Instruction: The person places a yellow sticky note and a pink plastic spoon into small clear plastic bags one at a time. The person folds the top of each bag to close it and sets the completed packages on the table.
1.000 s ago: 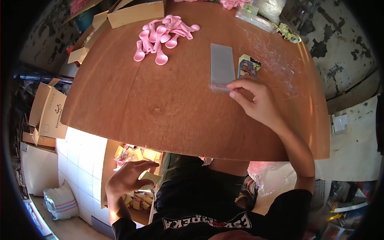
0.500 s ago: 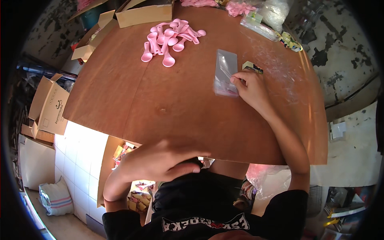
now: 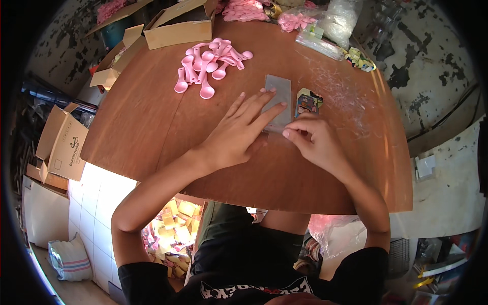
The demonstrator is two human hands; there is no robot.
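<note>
A stack of flat, clear plastic bags lies on the brown table, right of the middle. My left hand rests over its left side with the fingers spread, the tips on the plastic. At the lower right corner of the bags, my right hand has thumb and forefinger pinched together on the plastic edge. Just beyond that hand sits a small pile of printed cards, partly covered by it. To the far left, a heap of pink plastic spoons lies loose, touched by neither hand.
Cardboard boxes stand at the far left edge. Bundles of pink items, a bulging clear bag and more printed cards line the far side. Thin plastic shreds lie to the right. Below the table, a box holds yellowish packets.
My left hand has risen from above my lap and come down spread on the plastic bags. My right hand has shifted to their near corner, uncovering more of the printed cards.
</note>
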